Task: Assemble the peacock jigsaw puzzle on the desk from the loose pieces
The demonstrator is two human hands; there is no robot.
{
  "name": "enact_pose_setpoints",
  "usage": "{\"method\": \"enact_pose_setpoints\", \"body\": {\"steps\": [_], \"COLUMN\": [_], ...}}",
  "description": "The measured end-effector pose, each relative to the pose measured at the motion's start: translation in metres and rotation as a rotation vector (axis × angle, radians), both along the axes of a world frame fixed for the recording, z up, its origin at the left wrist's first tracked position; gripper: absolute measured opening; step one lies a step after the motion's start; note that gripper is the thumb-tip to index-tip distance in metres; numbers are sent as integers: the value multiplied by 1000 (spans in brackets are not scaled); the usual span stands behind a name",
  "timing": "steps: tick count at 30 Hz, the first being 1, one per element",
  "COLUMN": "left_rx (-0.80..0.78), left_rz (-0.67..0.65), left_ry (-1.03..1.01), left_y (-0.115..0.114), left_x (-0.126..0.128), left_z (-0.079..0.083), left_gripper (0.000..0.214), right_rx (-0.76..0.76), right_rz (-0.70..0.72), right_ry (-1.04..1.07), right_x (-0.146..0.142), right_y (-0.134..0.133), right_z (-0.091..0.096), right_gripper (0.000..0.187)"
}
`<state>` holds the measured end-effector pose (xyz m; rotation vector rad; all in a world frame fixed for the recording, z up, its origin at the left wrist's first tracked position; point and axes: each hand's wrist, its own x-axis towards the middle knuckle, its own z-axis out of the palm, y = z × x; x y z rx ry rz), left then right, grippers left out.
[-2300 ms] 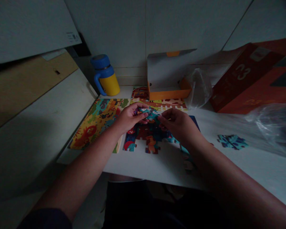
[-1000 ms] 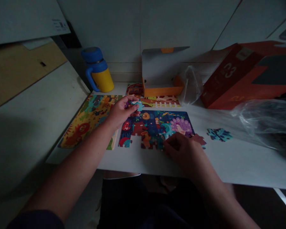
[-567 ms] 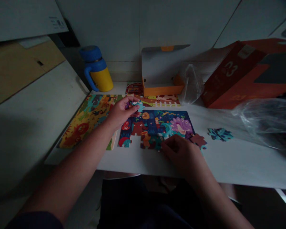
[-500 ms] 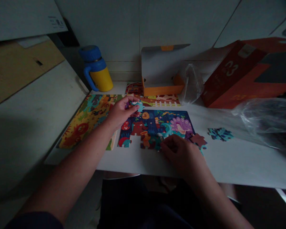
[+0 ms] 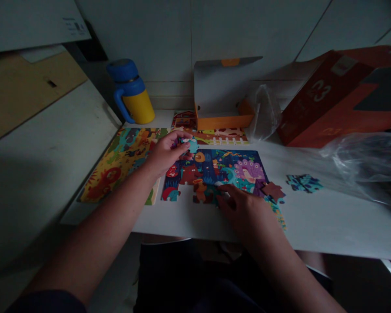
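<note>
A partly built dark-blue jigsaw with a peacock [image 5: 230,170] lies on the white table [image 5: 329,221]. My left hand [image 5: 167,153] hovers over its upper left corner, fingers pinched on a small teal puzzle piece [image 5: 191,144]. My right hand [image 5: 244,210] rests at the jigsaw's lower edge, fingers curled and pressing on pieces there; what lies under them is hidden. A loose brown piece [image 5: 273,190] sits just right of that hand.
A finished yellow animal puzzle [image 5: 124,163] lies left, another puzzle [image 5: 211,135] behind. A blue-and-yellow mug [image 5: 132,93] and an open orange box [image 5: 223,98] stand at the back. Red boxes [image 5: 332,102], plastic bags [image 5: 368,163] and loose teal pieces [image 5: 304,182] are right.
My right hand left the left hand, dropped to the jigsaw's lower edge and crept slightly left and up. My left hand keeps the teal piece near the top left corner.
</note>
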<state>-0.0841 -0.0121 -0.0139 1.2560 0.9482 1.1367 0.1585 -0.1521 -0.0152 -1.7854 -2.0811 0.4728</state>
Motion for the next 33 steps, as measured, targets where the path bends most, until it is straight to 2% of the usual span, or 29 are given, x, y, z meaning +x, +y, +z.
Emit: {"method": "enact_pose_setpoints", "body": {"steps": [5,9,12,16,18,23,25,27,30,33], "left_rx": [13,48,61,92,92,35,28,24,18,0], "left_rz": [-208,-293,-352,-352,-332,-270,-203,-142,-92,-76], "left_ry": [-18,8,26,101,120,99,88,70,52,53], "left_y": [-8,-13,-15,-18,-18,-16,-13,-11,-9,-9], "left_x": [1,5,9,12,12,10,8,7,7,8], "left_z": [4,4,3,5,6,6,5,4,3,4], "left_gripper": [46,59,59,47,42,46,45,45,44,45], "right_rx": [2,107,108,28,7,99,75,-8,-134,-177], "right_rz": [-7,-120,-147,-140,-141,-197,-235,-230,-89,39], "right_ry": [57,195,329,502,604,800,789,666,445,323], "right_x": [1,1,-3,-9,-9,16,35,54,71,71], "right_y": [7,26,41,55,57,57,56,53,49,44], "right_z": [7,20,24,20,18,24,29,33,35,32], "right_gripper": [24,25,34,25,27,38,41,41,35,24]}}
